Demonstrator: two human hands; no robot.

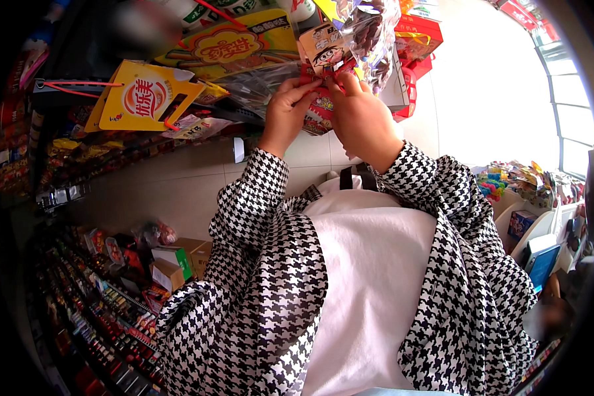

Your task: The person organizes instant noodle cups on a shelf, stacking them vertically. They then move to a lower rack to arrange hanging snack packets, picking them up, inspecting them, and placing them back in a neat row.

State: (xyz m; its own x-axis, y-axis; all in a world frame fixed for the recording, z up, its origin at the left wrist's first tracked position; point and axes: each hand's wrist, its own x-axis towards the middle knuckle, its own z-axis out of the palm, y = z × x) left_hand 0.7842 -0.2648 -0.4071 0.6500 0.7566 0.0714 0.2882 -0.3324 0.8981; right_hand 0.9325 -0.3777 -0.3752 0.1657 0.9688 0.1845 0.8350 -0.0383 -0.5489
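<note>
A small red plastic packet with a multicoloured print (319,113) hangs between the two hands, in front of the crowded display at the top. The left hand (288,111) has its thumb and forefinger drawn together, pinching red material at the packet's upper edge; the right hand (365,120) is curled with its thumb beside them, pinching there too, its lower fingers partly hidden. Just beyond the fingertips, a beige card with a cartoon face (325,49) and a clear plastic bag of dark pieces (372,33) crowd the space. To the left are a large yellow printed package (231,47) and a yellow cardboard carrier with a red cord (143,94). Farther right stands a red box with a yellow ribbon (418,38), above the pale tiled floor (313,153)
</note>
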